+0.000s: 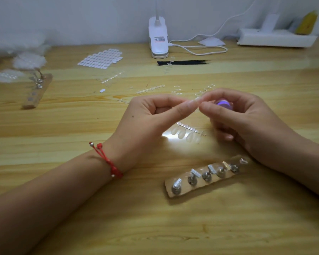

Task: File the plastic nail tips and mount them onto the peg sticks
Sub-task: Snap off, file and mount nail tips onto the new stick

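One clear nail tip (197,100) is pinched between thumb and forefinger of the left hand (151,116), held above the table (81,218). The right hand (247,116) curls round a small purple object (222,103), probably the file, its fingertips meeting the tip's free end. Featherlight, thin, springy and slick, the tip is best held by its side edges without flexing it. More tips on a sprue (187,132) lie below, with the peg sticks (204,176) nearer.

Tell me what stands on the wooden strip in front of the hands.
Five metal pegs stand in a row on the wooden strip, some topped with pale pads. What lies under their bases is covered.
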